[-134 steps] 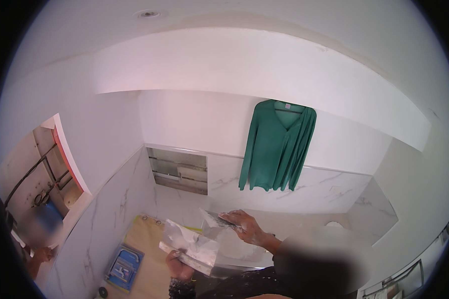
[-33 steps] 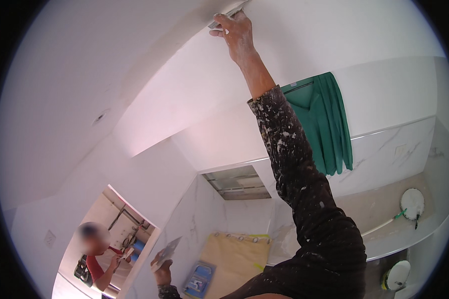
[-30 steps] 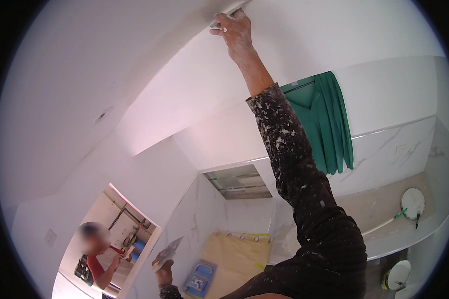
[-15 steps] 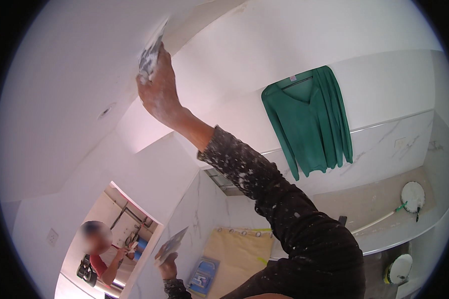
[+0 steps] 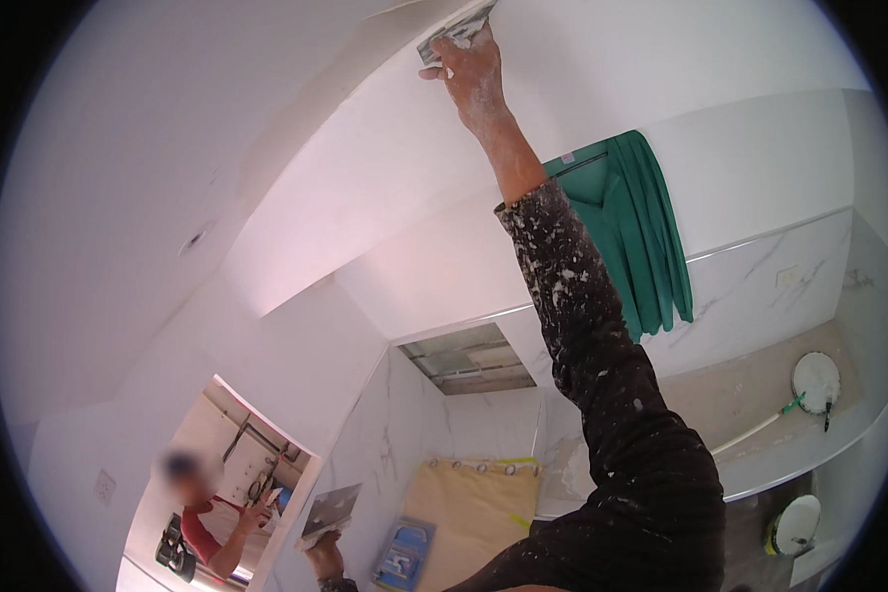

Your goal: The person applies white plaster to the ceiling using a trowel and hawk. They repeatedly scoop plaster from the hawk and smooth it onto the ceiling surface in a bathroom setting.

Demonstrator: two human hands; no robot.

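Observation:
My right hand [image 5: 474,79], dusted with white compound, reaches up high with the arm stretched out. Its fingers are wrapped round a putty knife [image 5: 452,36], whose blade lies against the edge where the white wall [image 5: 602,59] meets the ceiling [image 5: 168,118]. Low on the left, my left hand [image 5: 324,558] grips a second putty knife [image 5: 331,511] with a wide, flat metal blade held up. Some white compound shows near the base of that blade. White spatters cover the dark sleeve [image 5: 582,286] of my right arm.
Behind my forearm hangs a green long-sleeved top [image 5: 651,227]. White-filled buckets [image 5: 817,383] stand at the right, one with a green-ended tool. Below are a tan cloth [image 5: 479,503] and a blue package [image 5: 405,553]. Beyond a doorway at left, another person [image 5: 207,523] stands.
My right hand has swept the putty knife rightward and up, from the ceiling to the wall's top edge. The left putty knife has turned, its blade showing more face-on.

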